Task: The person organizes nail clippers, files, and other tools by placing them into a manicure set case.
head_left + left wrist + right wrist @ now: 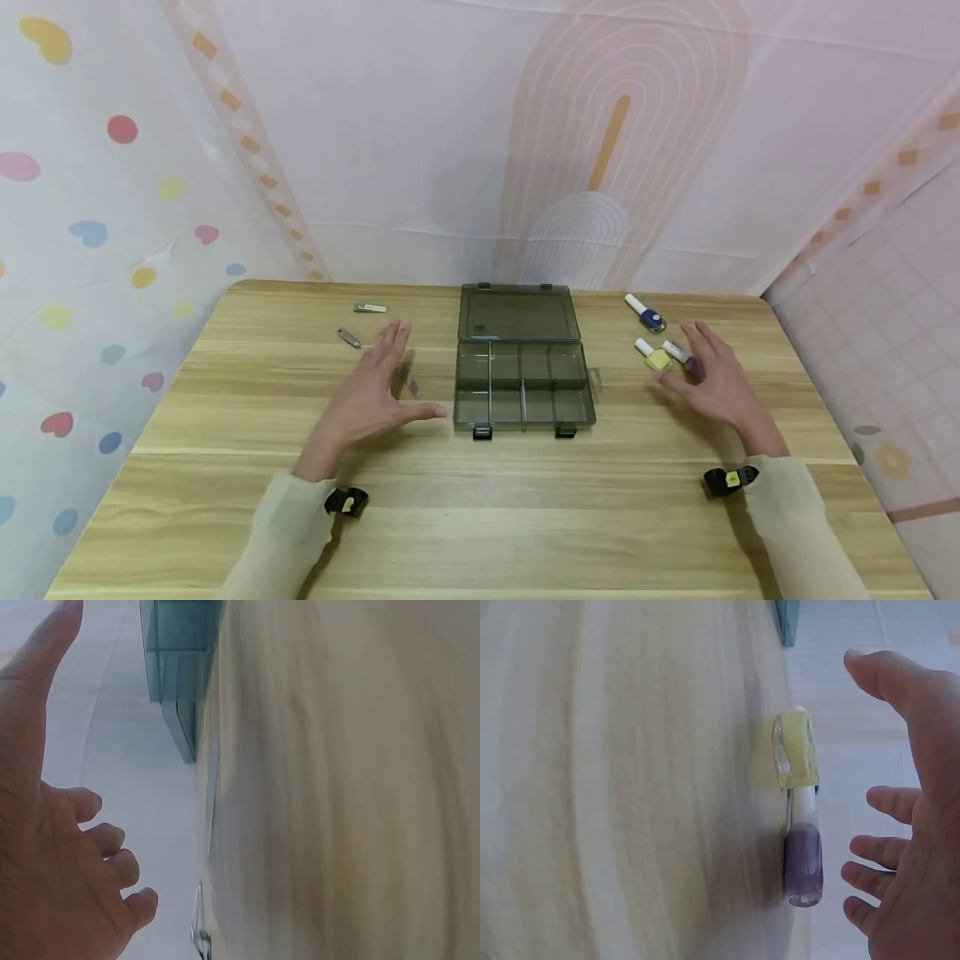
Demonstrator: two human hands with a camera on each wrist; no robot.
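A dark clear compartment box (522, 385) lies open in the middle of the wooden table (480, 517), lid (519, 313) laid back. My left hand (378, 392) hovers left of it, fingers spread and holding nothing; its thumb (41, 652) points toward the box (180, 652). My right hand (712, 375) hovers open to the right, just above a yellow polish bottle (656, 357) and a purple one (686, 360). The right wrist view shows the yellow bottle (795, 750) and the purple bottle (803, 866) lying on the wood beside my fingers (885, 802). A blue bottle (647, 314) lies farther back.
A nail clipper (370, 307) and a small metal tool (348, 337) lie at the back left of the table. Another small slim item (413, 387) lies near my left fingers. Patterned fabric walls surround the table on three sides.
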